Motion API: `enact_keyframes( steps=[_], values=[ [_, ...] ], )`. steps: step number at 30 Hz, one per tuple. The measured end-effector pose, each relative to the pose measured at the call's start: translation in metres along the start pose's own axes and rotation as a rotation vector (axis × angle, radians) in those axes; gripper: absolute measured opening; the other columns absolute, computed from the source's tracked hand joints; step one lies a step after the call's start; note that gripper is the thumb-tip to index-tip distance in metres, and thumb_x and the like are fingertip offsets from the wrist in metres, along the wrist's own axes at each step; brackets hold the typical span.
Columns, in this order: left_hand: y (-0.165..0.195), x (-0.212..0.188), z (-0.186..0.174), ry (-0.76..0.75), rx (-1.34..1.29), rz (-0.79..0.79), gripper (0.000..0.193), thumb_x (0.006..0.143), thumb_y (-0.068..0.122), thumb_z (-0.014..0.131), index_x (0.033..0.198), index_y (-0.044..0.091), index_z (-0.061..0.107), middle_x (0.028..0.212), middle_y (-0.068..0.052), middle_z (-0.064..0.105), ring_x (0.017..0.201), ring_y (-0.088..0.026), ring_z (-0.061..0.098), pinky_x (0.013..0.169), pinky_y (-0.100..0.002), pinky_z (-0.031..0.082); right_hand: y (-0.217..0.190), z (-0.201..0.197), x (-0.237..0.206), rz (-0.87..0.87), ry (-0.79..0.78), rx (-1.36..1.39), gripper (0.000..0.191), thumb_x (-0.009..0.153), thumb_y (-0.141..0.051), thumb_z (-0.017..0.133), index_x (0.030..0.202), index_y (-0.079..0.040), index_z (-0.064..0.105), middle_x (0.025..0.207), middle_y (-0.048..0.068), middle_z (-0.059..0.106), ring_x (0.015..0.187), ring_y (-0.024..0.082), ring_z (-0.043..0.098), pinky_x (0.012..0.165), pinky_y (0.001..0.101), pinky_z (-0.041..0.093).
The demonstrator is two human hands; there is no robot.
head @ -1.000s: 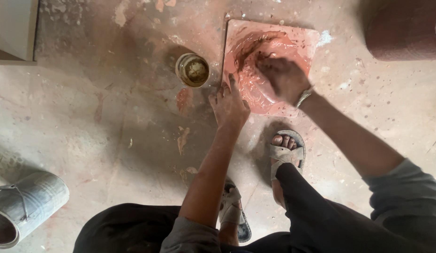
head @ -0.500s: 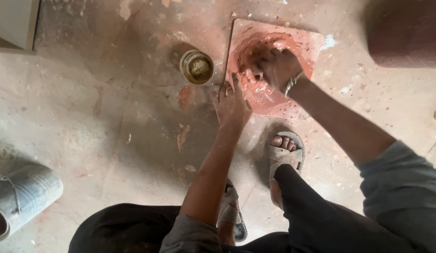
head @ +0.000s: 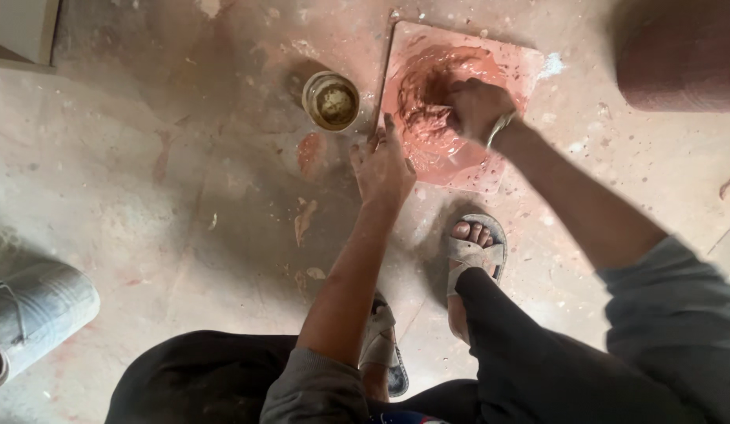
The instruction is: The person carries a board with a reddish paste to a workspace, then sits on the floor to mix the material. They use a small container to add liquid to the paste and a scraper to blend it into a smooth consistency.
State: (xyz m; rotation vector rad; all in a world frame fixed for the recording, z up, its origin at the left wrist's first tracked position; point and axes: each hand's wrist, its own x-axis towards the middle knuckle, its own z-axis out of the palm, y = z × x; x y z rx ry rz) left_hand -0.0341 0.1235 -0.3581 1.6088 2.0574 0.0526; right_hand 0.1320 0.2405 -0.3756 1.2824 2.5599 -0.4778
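Two hands shown: right hand [head: 476, 106] closed in reddish paste [head: 428, 102] on tile [head: 522, 67]; left hand [head: 383, 165], fingers spread, pressed flat beside tile's near-left edge.

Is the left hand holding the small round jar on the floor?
No, the left hand rests flat on the floor at the edge of the square board, apart from the small round jar.

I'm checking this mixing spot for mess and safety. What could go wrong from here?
1. The reddish paste lies near the edge of the flat square board, which has no rim I can see; the right hand working in it could push paste onto the floor.
2. The open small tin stands close to the left hand, which might knock it over.
3. The sandalled foot sits just below the board, so it may get splashed.
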Motion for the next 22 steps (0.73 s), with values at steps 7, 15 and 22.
enact_keyframes(
  steps=[7,15,22],
  values=[
    [0.003,0.0,-0.006,-0.08,-0.036,-0.052,0.084,0.089,0.023,0.066,0.161,0.011,0.024,0.152,-0.011,0.053,0.144,-0.028,0.042,0.123,-0.055,0.022,0.067,-0.031,-0.01,0.375,0.02,0.287,0.023,0.103,-0.016,0.058,0.1,0.001,0.074,0.099,0.018,0.072,0.078,0.026,0.069,0.071,0.0422,0.061],
    [0.004,0.0,0.0,-0.042,0.006,-0.004,0.087,0.088,0.024,0.067,0.159,0.01,0.02,0.151,-0.012,0.05,0.146,-0.028,0.039,0.119,-0.059,0.022,0.045,-0.001,0.024,0.316,0.121,0.02,0.032,0.098,-0.007,0.057,0.128,-0.008,0.068,0.097,0.016,0.071,0.079,0.022,0.067,0.059,0.0325,0.062],
    [0.0,-0.001,0.002,-0.007,-0.006,0.014,0.086,0.088,0.022,0.068,0.159,0.011,0.022,0.153,-0.01,0.051,0.147,-0.025,0.04,0.12,-0.058,0.023,0.044,-0.028,-0.004,0.114,-0.123,-0.093,0.041,0.102,-0.029,0.06,0.143,-0.026,0.062,0.111,0.012,0.077,0.094,0.023,0.072,0.08,0.0369,0.064]
  ],
)
